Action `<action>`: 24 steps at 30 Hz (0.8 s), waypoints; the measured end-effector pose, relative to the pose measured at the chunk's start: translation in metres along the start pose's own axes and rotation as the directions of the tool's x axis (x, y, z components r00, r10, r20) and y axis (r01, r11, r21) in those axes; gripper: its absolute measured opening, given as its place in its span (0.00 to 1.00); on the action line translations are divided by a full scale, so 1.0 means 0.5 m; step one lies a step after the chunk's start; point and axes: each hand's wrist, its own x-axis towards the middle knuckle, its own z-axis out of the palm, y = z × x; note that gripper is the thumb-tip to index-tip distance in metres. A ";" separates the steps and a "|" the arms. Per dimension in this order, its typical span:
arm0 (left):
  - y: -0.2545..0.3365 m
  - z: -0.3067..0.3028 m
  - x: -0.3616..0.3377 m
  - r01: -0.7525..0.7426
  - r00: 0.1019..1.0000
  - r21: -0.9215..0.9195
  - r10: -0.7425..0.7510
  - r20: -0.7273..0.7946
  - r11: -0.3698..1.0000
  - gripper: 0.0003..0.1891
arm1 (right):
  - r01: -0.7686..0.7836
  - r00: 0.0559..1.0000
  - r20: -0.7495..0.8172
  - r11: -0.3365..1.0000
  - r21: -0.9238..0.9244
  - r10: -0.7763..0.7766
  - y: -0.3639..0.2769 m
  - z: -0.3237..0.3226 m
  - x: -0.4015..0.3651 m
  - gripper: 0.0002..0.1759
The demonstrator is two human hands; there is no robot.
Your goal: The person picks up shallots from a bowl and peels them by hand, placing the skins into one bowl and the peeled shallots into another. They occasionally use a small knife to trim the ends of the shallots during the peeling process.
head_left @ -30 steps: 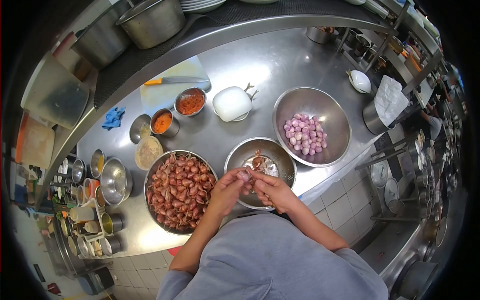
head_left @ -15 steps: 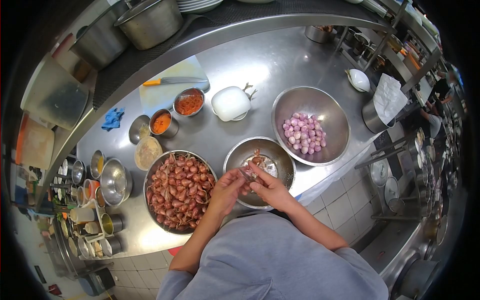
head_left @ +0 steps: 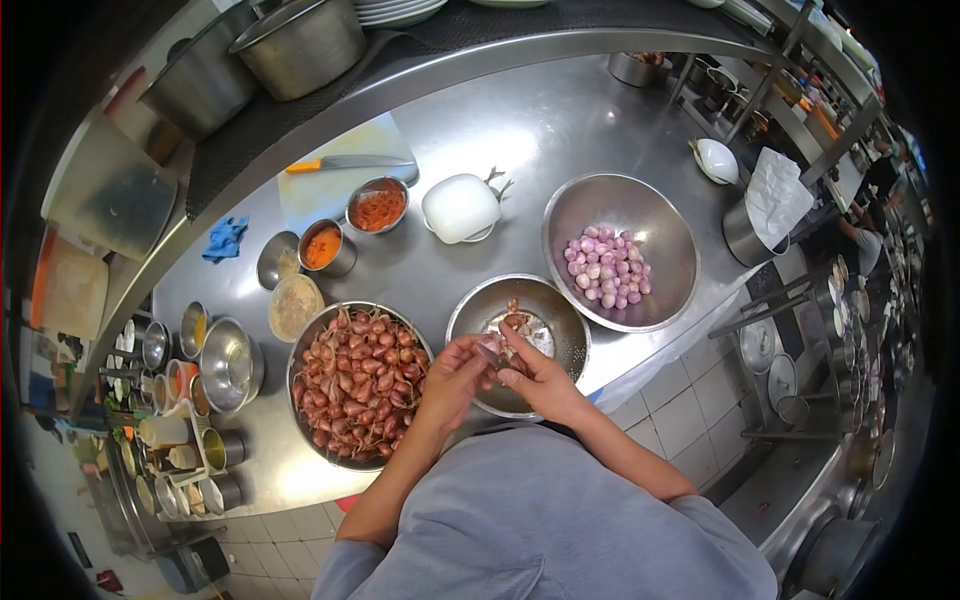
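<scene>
Both my hands meet above a steel bowl (head_left: 574, 345) with brown papery skins (head_left: 517, 320) in its bottom. My left hand (head_left: 458, 375) is closed in a pinch around a shallot (head_left: 490, 345), mostly covered by the fingers. Against it works my right hand (head_left: 540, 382), its thumb and forefinger drawn together. A thin greyish sliver shows between the hands, too small to name surely. Left of them stands a bowl heaped with unpeeled shallots (head_left: 360, 385). Peeled pinkish shallots (head_left: 608, 268) lie in a wide steel bowl (head_left: 665, 220) farther right.
Behind the bowls are a white bowl-shaped item (head_left: 462, 207), tins of orange shreds (head_left: 378, 205) and orange food (head_left: 322, 246), and a knife (head_left: 350, 162) on a cutting board (head_left: 380, 135). A blue cloth (head_left: 226, 238) lies left. A shelf edge (head_left: 440, 45) arches overhead.
My right hand's fingers have shifted slightly around the shallot, and the thumb sits a little lower. My left hand stays nearly in place, as do the bowls.
</scene>
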 end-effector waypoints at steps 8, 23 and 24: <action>-0.003 -0.009 0.002 -0.015 0.999 0.043 0.014 0.030 0.999 0.12 | -0.017 1.000 0.001 1.000 -0.018 0.017 -0.012 0.002 0.004 0.37; -0.002 -0.013 0.004 0.086 0.996 -0.102 -0.083 0.037 0.991 0.14 | -0.241 0.969 0.012 0.930 0.278 0.248 -0.037 -0.007 0.001 0.25; -0.002 -0.015 0.004 0.097 0.994 -0.115 -0.090 0.064 0.989 0.14 | -0.253 0.964 0.001 0.912 0.323 0.267 -0.031 -0.005 0.004 0.25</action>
